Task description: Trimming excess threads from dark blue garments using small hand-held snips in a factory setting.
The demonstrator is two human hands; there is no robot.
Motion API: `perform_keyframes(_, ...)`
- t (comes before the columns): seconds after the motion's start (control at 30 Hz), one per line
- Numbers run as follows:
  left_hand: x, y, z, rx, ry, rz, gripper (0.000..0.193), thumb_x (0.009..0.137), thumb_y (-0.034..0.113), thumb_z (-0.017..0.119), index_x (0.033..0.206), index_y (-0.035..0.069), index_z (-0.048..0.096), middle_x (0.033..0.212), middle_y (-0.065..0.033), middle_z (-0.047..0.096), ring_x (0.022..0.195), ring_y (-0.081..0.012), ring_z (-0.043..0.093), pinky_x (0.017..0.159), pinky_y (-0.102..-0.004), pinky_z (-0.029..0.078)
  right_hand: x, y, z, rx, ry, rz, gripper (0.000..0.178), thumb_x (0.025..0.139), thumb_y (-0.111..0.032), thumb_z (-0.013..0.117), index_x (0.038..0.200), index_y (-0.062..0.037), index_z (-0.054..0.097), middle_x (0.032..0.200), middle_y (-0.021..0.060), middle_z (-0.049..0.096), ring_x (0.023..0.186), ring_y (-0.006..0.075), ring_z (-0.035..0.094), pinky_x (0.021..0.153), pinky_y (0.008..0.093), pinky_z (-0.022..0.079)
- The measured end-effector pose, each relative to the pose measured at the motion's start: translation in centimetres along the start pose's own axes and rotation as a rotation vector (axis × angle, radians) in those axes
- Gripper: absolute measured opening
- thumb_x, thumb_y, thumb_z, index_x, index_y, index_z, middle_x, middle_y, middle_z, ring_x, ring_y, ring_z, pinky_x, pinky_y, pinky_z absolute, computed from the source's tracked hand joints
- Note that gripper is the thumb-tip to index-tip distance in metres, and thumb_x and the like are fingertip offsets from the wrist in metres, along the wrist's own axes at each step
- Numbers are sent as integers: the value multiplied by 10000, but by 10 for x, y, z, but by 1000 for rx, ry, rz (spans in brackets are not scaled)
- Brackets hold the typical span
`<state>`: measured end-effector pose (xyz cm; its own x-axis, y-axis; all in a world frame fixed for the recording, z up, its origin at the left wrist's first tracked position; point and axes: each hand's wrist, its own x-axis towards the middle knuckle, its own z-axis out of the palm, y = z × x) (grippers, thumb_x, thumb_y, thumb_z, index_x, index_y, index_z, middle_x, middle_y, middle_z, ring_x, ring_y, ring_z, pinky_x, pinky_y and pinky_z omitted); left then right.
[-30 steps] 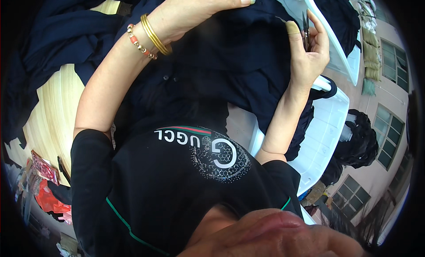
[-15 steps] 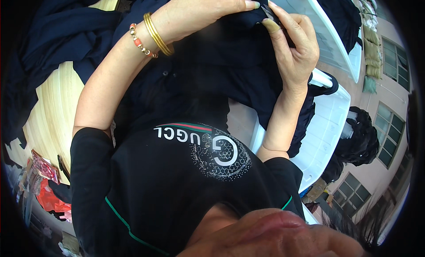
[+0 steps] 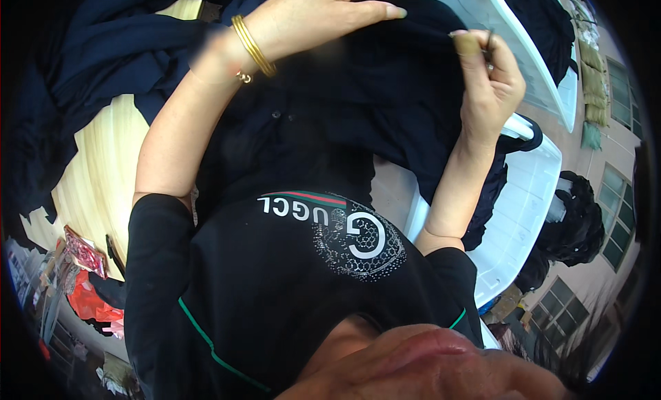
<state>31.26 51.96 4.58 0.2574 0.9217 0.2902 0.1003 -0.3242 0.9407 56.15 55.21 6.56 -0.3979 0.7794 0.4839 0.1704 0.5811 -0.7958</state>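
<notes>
A dark navy garment point(image 3: 330, 76) with small snap buttons spreads across my lap and in front of me. At the top, my left hand point(image 3: 330, 18) holds its upper part, the thumb lying along the cloth; the fingers are partly cut off by the frame's edge. To the right of it, my right hand point(image 3: 492, 76) is closed by the garment's far right edge, thumb pressed against curled fingers. In it sits a small pair of dark thread snips point(image 3: 489, 40), mostly hidden by the fingers.
More navy cloth point(image 3: 82, 49) lies heaped on a pale wood-grain surface point(image 3: 100, 159) at the left. White plastic bins point(image 3: 527, 214) stand at my right, with dark garments hanging over them. A red packet point(image 3: 86, 252) lies at the lower left; black bags point(image 3: 571, 224) are at the far right.
My right hand has moved right, away from the left hand, and the snips' blade no longer shows near the left thumb. The cloth between the hands is more spread out.
</notes>
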Motion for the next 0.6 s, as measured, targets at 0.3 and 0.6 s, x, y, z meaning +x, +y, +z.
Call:
perform_keyframes(0.3,0,-1,-7,-520,-15,-247,181,1025,129,645,1075,-32,713,981,44,668,912,-45,579,863,-207,463,6,21,-7,-203,157,113,264,967,-96,735,1218,-14,728,1006,39,722,876,70,630,774,200,506)
perform_keyframes(0.6,-14,-15,-8,-365,80,-175,267,1020,97,642,1261,-8,692,1159,-82,747,1092,-143,699,1000,-263,533,5,-5,17,-366,-108,-264,386,857,-104,792,1236,-167,755,854,24,617,702,143,606,611,262,496)
